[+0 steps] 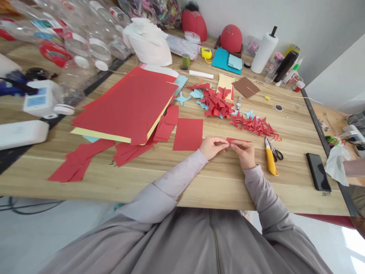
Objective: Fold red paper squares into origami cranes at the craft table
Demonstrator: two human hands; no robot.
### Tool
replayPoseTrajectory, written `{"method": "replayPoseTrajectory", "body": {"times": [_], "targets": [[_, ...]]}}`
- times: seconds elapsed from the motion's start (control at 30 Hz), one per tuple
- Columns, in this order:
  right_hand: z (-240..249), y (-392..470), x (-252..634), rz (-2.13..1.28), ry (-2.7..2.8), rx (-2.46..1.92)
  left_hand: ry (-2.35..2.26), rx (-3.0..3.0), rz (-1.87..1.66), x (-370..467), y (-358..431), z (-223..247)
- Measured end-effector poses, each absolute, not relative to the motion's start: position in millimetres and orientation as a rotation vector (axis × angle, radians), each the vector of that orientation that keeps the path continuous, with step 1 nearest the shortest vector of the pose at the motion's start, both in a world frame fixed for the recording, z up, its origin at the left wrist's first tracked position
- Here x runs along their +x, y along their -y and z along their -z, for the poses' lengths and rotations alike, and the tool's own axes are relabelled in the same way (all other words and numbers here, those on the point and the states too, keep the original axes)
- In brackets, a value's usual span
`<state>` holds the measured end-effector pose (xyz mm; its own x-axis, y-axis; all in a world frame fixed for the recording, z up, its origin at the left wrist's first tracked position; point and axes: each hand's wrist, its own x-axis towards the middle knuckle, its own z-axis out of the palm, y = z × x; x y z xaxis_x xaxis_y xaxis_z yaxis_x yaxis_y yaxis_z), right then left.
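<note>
A small piece of red paper is pinched between both hands above the wooden table. My left hand has its fingertips closed on the paper's left end. My right hand grips the same piece from the right, its thumb and fingers partly covering it. Left of my hands lies a flat red sheet. Beyond them is a heap of folded red paper stars, with a row of more red stars to its right.
A stack of large red sheets and red strips lie left. A yellow cutter, black scissors and phone are right. Plastic bottles crowd the back left. Another person's forearm shows at far right.
</note>
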<state>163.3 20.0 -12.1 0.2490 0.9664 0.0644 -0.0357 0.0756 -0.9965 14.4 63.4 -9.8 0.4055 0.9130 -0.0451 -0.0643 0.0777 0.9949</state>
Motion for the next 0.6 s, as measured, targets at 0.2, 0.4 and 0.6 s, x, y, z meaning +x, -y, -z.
{"method": "replayPoseTrajectory", "body": {"times": [0.2, 0.4, 0.6], "targets": [[11, -20, 165, -0.940, 1.064, -1.256, -0.891, 1.246, -0.865, 14, -65, 9], [12, -20, 166, -0.911, 1.067, -1.280, -0.834, 1.255, -0.854, 15, -63, 5], [14, -19, 165, -0.909, 1.121, -1.249, -0.856, 1.208, -0.941, 23, -60, 13]]}}
